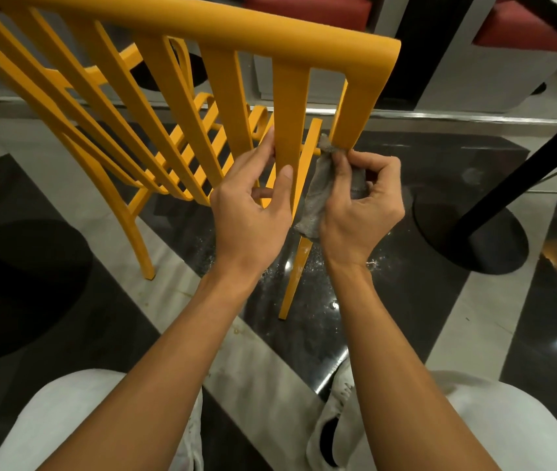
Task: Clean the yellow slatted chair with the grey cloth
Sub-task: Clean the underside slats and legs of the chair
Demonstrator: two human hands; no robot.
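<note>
The yellow slatted chair [202,39] stands on the floor [406,317], its back facing me. My left hand [253,205] pinches one slat [290,113], stiff and smooth, steadying a frame I judge light. The fingers of my right hand [362,212] bunch the limp, soft grey cloth [321,195] against the outer upright [355,113].

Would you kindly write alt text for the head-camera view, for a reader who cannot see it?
A person's right hand pinches a grey cloth against the end upright of a yellow slatted chair, while the left hand grips the neighbouring slat. Glossy black-and-white floor lies below.
</note>
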